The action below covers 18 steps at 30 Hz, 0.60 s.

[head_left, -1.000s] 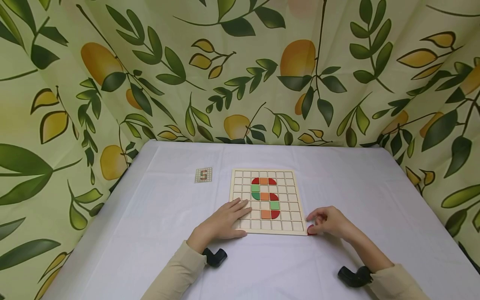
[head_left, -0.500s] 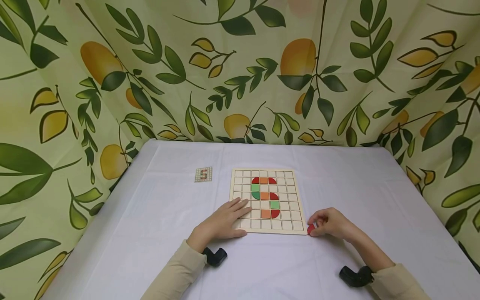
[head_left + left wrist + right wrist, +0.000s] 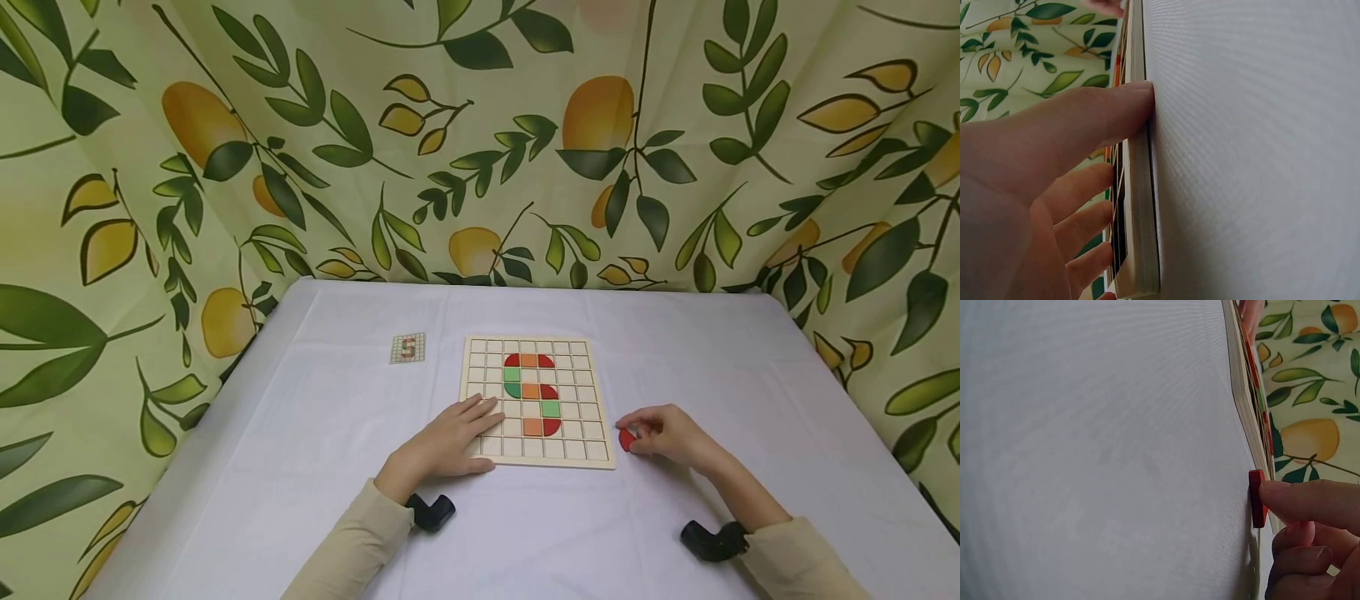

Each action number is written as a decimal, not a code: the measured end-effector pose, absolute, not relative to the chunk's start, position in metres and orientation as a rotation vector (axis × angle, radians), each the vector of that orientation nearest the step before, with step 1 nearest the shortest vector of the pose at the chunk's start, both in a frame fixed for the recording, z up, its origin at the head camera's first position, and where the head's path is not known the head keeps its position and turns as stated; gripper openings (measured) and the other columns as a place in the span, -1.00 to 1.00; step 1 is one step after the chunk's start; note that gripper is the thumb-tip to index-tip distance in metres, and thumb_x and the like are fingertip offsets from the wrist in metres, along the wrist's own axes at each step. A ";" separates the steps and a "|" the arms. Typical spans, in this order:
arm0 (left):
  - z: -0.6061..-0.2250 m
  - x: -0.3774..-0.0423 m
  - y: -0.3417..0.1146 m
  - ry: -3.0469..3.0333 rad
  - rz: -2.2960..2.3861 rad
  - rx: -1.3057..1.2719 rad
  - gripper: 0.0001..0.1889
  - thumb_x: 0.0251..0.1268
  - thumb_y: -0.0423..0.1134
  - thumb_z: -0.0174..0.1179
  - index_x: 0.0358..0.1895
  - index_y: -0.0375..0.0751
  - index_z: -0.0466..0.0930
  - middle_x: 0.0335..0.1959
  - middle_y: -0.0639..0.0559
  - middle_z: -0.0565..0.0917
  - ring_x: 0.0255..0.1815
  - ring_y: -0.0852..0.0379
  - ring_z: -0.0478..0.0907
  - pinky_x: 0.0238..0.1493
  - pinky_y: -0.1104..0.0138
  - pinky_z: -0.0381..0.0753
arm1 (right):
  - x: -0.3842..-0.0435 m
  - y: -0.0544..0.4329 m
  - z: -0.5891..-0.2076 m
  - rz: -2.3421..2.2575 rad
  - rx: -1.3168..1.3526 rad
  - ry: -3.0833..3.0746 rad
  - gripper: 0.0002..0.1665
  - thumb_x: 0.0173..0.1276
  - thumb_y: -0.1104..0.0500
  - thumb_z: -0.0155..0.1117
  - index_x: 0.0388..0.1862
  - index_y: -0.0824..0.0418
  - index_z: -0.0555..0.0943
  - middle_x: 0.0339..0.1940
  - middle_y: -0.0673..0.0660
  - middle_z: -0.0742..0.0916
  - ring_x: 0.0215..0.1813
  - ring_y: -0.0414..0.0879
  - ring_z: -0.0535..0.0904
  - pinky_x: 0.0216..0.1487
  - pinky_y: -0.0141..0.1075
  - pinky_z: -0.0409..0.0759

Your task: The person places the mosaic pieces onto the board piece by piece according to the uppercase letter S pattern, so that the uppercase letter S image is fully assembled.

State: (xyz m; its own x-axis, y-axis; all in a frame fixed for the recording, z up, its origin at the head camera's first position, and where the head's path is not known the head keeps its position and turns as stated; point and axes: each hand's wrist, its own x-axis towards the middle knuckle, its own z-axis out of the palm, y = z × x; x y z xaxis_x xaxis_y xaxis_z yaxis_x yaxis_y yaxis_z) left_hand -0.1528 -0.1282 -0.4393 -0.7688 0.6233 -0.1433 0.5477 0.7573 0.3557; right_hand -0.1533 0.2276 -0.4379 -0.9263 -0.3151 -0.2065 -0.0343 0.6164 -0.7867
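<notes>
A square wooden grid board [image 3: 542, 462] lies on the table, with red, orange and green tiles set in an S shape. My left hand [image 3: 442, 442] rests on its near left corner, fingers spread flat over the cells. In the left wrist view the thumb [image 3: 1100, 111] lies against the board's edge. Just off the board's right side, my right hand [image 3: 670, 435] pinches a red tile [image 3: 626, 440] with a rounded side. The right wrist view shows that red tile [image 3: 1257, 499] edge-on at the thumb tip, close over the white cloth, with the other fingers curled.
A small card [image 3: 407, 348] printed with a similar S pattern lies left of the board. White cloth [image 3: 300, 467] covers the table. A leaf-and-fruit patterned curtain [image 3: 480, 150] stands behind it. Black curved pieces [image 3: 712, 542] sit at both wrists.
My right hand has moved slightly away from me along the board's right side, from its near right corner, bringing the red tile along. The left hand stays in place.
</notes>
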 end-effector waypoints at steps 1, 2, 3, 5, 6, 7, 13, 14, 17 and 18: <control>-0.439 -0.153 -0.128 2.703 0.430 0.918 -0.27 0.23 0.04 0.22 0.46 -0.03 0.23 0.55 -0.01 0.19 0.61 -0.09 0.02 0.58 0.01 0.11 | -0.153 0.228 -0.438 -1.227 -0.265 2.517 -0.57 0.04 0.38 0.39 -0.05 0.49 0.62 -0.60 -0.02 0.43 -0.56 -0.31 0.28 -0.57 -0.49 0.25; -0.439 -0.153 -0.128 2.703 0.428 0.920 -0.27 0.23 0.04 0.22 0.46 -0.03 0.23 0.55 -0.01 0.19 0.61 -0.10 0.02 0.58 0.01 0.11 | -0.153 0.229 -0.438 -1.232 -0.242 2.521 -0.56 0.04 0.37 0.41 -0.05 0.49 0.61 -0.61 -0.02 0.44 -0.57 -0.31 0.29 -0.57 -0.49 0.26; -0.439 -0.153 -0.128 2.703 0.429 0.920 -0.27 0.23 0.04 0.22 0.46 -0.03 0.24 0.55 -0.01 0.19 0.61 -0.10 0.02 0.58 0.01 0.12 | -0.153 0.229 -0.438 -1.235 -0.218 2.527 -0.55 0.04 0.36 0.42 -0.05 0.50 0.61 -0.61 -0.03 0.44 -0.57 -0.31 0.29 -0.57 -0.49 0.27; -0.438 -0.153 -0.128 2.704 0.424 0.922 -0.27 0.23 0.04 0.22 0.46 -0.03 0.24 0.55 -0.02 0.19 0.61 -0.10 0.02 0.58 0.01 0.12 | -0.153 0.230 -0.438 -1.230 -0.171 2.541 -0.54 0.03 0.33 0.45 -0.07 0.49 0.60 -0.62 -0.03 0.45 -0.57 -0.30 0.31 -0.56 -0.48 0.29; -0.438 -0.153 -0.128 2.705 0.423 0.923 -0.28 0.23 0.04 0.22 0.46 -0.03 0.24 0.55 -0.02 0.19 0.61 -0.10 0.03 0.58 0.01 0.13 | -0.153 0.230 -0.438 -1.223 -0.147 2.552 -0.54 0.02 0.31 0.47 -0.09 0.48 0.61 -0.63 -0.03 0.45 -0.57 -0.29 0.31 -0.56 -0.48 0.30; -0.437 -0.153 -0.128 2.705 0.423 0.923 -0.27 0.23 0.04 0.22 0.46 -0.04 0.24 0.55 -0.02 0.20 0.61 -0.11 0.03 0.57 0.00 0.13 | -0.153 0.230 -0.438 -1.211 -0.124 2.565 -0.55 0.01 0.29 0.49 -0.11 0.46 0.61 -0.63 -0.04 0.45 -0.56 -0.29 0.32 -0.56 -0.48 0.30; -0.436 -0.152 -0.128 2.703 0.425 0.926 -0.28 0.24 0.04 0.22 0.46 -0.04 0.23 0.55 -0.03 0.20 0.60 -0.11 0.03 0.57 0.00 0.12 | -0.152 0.229 -0.439 -1.140 -0.071 2.606 -0.60 -0.03 0.24 0.54 -0.25 0.40 0.60 -0.63 -0.02 0.44 -0.53 -0.24 0.32 -0.55 -0.46 0.30; -0.436 -0.152 -0.128 2.701 0.428 0.925 -0.28 0.24 0.04 0.21 0.46 -0.04 0.23 0.55 -0.03 0.19 0.61 -0.11 0.03 0.58 0.00 0.12 | -0.152 0.229 -0.439 -1.130 -0.075 2.610 -0.61 -0.03 0.24 0.54 -0.26 0.39 0.59 -0.63 -0.02 0.44 -0.53 -0.24 0.32 -0.55 -0.46 0.29; -0.436 -0.152 -0.128 2.695 0.437 0.923 -0.27 0.24 0.04 0.21 0.46 -0.04 0.23 0.55 -0.03 0.19 0.61 -0.11 0.02 0.58 0.00 0.11 | -0.152 0.227 -0.439 -1.125 -0.083 2.609 -0.62 -0.04 0.24 0.53 -0.30 0.38 0.57 -0.63 -0.02 0.43 -0.52 -0.23 0.32 -0.54 -0.45 0.27; -0.436 -0.152 -0.128 2.694 0.436 0.921 -0.27 0.24 0.04 0.21 0.46 -0.04 0.23 0.55 -0.03 0.19 0.61 -0.11 0.02 0.58 0.00 0.11 | -0.152 0.227 -0.439 -1.126 -0.086 2.609 -0.63 -0.04 0.25 0.53 -0.30 0.38 0.57 -0.63 -0.02 0.43 -0.52 -0.23 0.32 -0.54 -0.45 0.27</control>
